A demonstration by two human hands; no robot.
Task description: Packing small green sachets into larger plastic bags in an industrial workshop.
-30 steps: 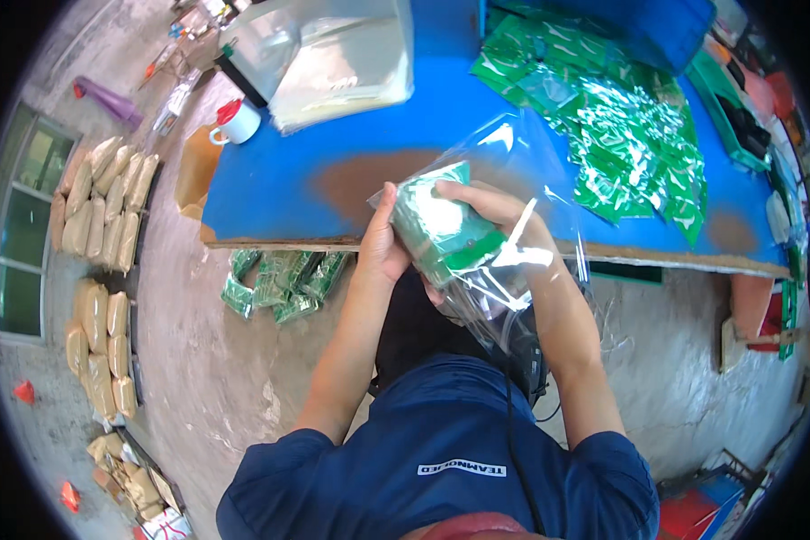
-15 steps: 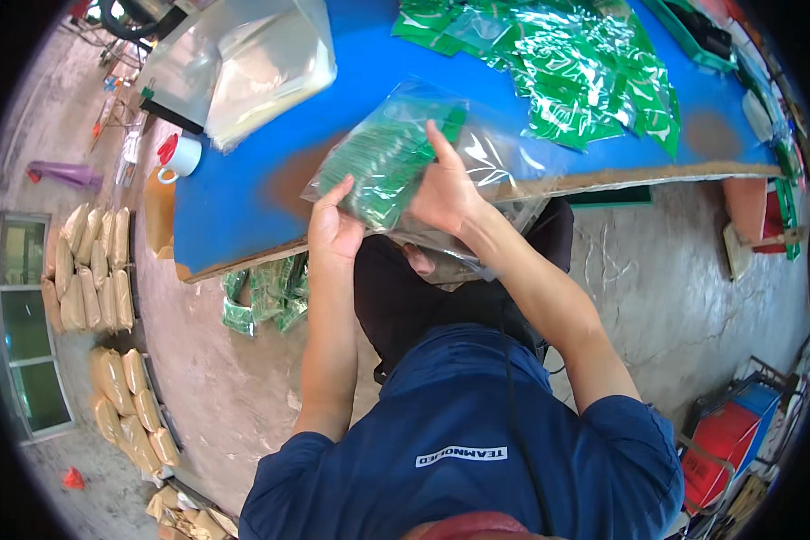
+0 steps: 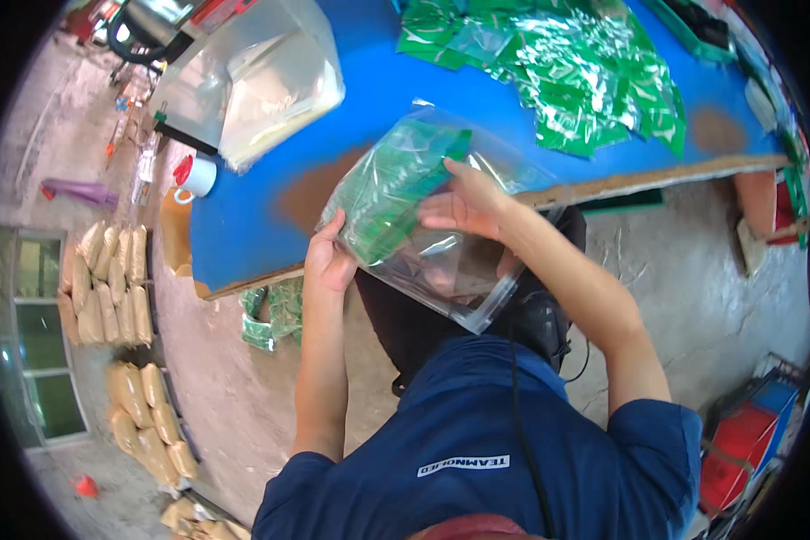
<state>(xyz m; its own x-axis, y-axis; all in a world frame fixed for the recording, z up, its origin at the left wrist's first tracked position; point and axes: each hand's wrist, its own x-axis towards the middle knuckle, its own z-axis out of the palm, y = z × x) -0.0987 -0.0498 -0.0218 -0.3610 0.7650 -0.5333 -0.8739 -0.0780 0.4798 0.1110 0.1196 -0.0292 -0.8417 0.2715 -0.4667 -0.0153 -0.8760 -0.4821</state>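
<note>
Brought the loose end of a clear bag [image 3: 434, 268] lower over the lap [image 3: 385, 315] than half a second earlier, and spread the fingers of the right hand [image 3: 472, 202] beside the green packets [image 3: 394, 184]. Seemingly settled the packets toward the bag's other end. Gripped the bag's left edge with the left hand [image 3: 328, 261]; left the right fingers extended, unclosed. Kept the packets inside the plastic, above the near side of the blue table [image 3: 373, 81].
</note>
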